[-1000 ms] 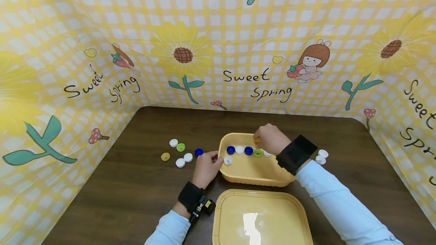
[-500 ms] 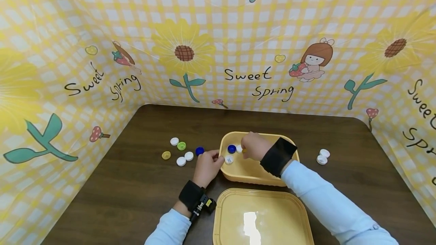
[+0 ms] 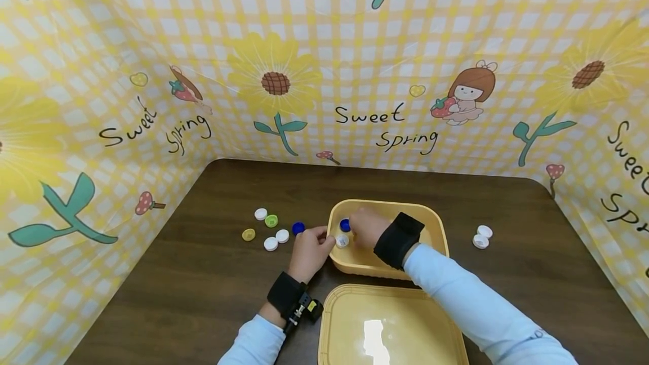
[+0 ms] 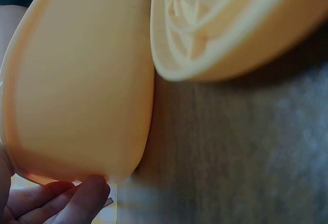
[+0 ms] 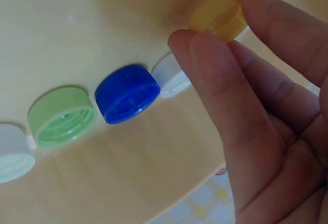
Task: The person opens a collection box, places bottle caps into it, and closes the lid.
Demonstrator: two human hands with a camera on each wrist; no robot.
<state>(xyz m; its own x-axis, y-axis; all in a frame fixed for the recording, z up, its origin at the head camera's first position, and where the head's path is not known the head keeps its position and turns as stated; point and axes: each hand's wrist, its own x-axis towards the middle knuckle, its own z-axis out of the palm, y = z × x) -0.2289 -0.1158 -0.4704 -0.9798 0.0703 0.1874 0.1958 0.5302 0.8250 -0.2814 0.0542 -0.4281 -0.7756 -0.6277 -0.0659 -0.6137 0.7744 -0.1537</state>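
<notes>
My left hand (image 3: 308,249) grips the left end of a yellow plastic box (image 3: 365,269); in the left wrist view its fingertips (image 4: 92,188) lie against the box wall. Inside the box, my right hand (image 3: 370,227) pinches a yellow bottle cap (image 5: 218,16) between thumb and fingers. A blue cap (image 3: 345,225) and a white cap (image 3: 342,240) sit at the box's left end. In the right wrist view a row shows a white cap (image 5: 13,152), a green cap (image 5: 62,116), a blue cap (image 5: 127,93) and another white cap (image 5: 173,75). My right hand hides this row from the head camera.
In front of the box lies a yellow lid or tray (image 3: 405,311). Left of the box are loose caps: blue (image 3: 298,228), green (image 3: 271,221), yellow (image 3: 248,235) and several white ones (image 3: 271,244). Two white caps (image 3: 480,241) lie at right. Checked cloth (image 3: 304,100) encloses the dark table.
With the yellow cap, my right hand has moved left along the box from its back middle towards the caps at the left end. My left hand has stayed on the rim.
</notes>
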